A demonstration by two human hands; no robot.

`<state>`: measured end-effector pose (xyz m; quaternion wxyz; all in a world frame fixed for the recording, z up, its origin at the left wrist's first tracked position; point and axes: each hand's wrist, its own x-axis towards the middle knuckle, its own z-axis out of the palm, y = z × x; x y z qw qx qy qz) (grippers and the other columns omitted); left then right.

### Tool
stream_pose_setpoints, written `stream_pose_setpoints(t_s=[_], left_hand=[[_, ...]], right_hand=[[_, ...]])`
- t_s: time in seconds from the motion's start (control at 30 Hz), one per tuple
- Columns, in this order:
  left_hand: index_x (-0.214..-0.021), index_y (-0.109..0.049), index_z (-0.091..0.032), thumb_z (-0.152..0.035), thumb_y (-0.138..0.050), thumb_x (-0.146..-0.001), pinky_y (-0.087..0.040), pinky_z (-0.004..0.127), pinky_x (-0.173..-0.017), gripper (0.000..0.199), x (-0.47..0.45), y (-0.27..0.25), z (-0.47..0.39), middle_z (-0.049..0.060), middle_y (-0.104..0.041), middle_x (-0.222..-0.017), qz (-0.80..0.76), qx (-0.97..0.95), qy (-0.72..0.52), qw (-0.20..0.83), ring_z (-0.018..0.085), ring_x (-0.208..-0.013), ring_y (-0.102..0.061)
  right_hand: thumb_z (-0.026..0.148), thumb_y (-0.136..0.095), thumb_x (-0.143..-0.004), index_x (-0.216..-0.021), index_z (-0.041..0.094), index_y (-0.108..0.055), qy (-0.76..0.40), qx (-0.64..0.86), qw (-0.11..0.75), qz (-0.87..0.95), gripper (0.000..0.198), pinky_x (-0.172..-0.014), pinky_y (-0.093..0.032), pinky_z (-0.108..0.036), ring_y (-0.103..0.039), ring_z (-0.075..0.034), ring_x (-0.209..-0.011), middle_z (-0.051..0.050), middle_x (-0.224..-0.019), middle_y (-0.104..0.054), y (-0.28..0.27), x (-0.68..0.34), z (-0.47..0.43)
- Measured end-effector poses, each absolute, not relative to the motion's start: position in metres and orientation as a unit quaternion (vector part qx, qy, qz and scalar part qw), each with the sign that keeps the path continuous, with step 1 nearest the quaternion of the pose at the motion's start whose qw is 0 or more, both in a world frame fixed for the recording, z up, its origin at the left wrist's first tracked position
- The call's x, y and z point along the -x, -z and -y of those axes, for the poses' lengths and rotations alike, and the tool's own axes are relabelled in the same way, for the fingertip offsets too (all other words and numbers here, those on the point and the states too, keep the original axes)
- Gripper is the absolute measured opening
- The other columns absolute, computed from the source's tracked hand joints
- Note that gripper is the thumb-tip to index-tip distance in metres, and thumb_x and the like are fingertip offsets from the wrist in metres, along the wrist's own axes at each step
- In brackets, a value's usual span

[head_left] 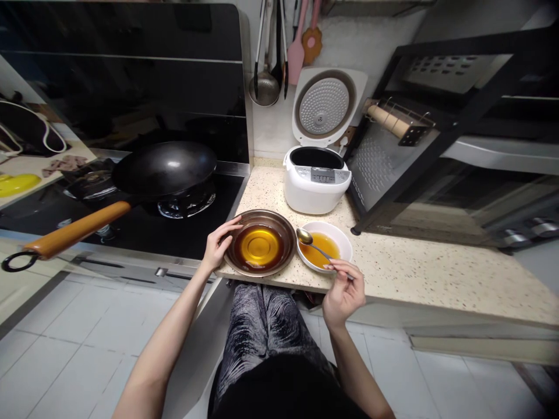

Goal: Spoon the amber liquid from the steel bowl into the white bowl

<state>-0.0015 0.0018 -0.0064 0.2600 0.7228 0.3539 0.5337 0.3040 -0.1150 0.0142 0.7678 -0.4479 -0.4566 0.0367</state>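
A round brown metal dish (pixel 287 238) with dark amber liquid in it sits at the counter's front edge. At its left side my left hand (pixel 217 244) grips the rim, fingers laid over the edge and thumb on the outside. Just right of the dish stands a white bowl (pixel 346 247) of orange-yellow liquid. My right hand (pixel 345 294) pinches the handle of a metal spoon (pixel 321 252). The spoon's head hangs over the bowl's left side, close to the dish. I cannot tell whether the spoon holds any liquid.
Behind the bowl, a white rice cooker (pixel 317 195) stands with its lid up. A black wok (pixel 163 166) rests on the gas stove at left, its wooden handle (pixel 82 227) jutting toward me. A black metal rack (pixel 379 209) stands at right. Utensils (pixel 265 87) hang on the wall.
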Motion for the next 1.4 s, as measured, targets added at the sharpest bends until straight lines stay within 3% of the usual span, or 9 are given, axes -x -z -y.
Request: stream_pose_setpoints(t_s=[0.5,1.13,1.27,1.4], left_hand=[[-0.123,-0.077,-0.021,-0.044,-0.056,-0.101,-0.043,0.056,-0.122,0.039,0.001,0.005,-0.001,0.014,-0.064,-0.15,-0.351,-0.725,-0.533,0.259,0.035,-0.141,-0.06],[-0.123,-0.077,-0.021,-0.046,-0.057,-0.1,-0.044,0.057,-0.121,0.039,0.001,0.005,-0.001,0.014,-0.065,-0.149,-0.351,-0.724,-0.535,0.258,0.035,-0.141,-0.061],[-0.121,-0.077,-0.021,-0.048,-0.057,-0.1,-0.044,0.057,-0.121,0.04,0.001,0.005,-0.001,0.014,-0.065,-0.149,-0.358,-0.722,-0.533,0.258,0.036,-0.14,-0.061],[-0.121,-0.077,-0.021,-0.049,-0.057,-0.1,-0.044,0.058,-0.121,0.041,0.001,0.006,-0.002,0.015,-0.066,-0.148,-0.357,-0.723,-0.534,0.254,0.036,-0.139,-0.062]], right_hand=[[0.019,-0.057,-0.103,-0.098,0.021,-0.069,0.051,0.455,0.703,0.544,0.013,-0.079,-0.06,-0.04,-0.074,-0.021,-0.087,-0.006,-0.091,-0.075,0.001,-0.329,0.114],[0.003,-0.054,-0.095,-0.121,0.024,-0.071,0.135,0.379,0.554,0.729,0.038,-0.078,-0.064,-0.042,-0.077,-0.023,-0.093,-0.008,-0.1,-0.081,0.011,-0.343,0.114],[0.006,-0.053,-0.097,-0.114,0.024,-0.072,0.113,0.399,0.571,0.708,0.031,-0.077,-0.063,-0.043,-0.077,-0.023,-0.09,-0.007,-0.098,-0.08,0.008,-0.342,0.115],[0.011,-0.056,-0.099,-0.106,0.024,-0.071,0.088,0.425,0.653,0.621,0.021,-0.076,-0.061,-0.042,-0.075,-0.023,-0.088,-0.006,-0.093,-0.077,0.0,-0.331,0.117]])
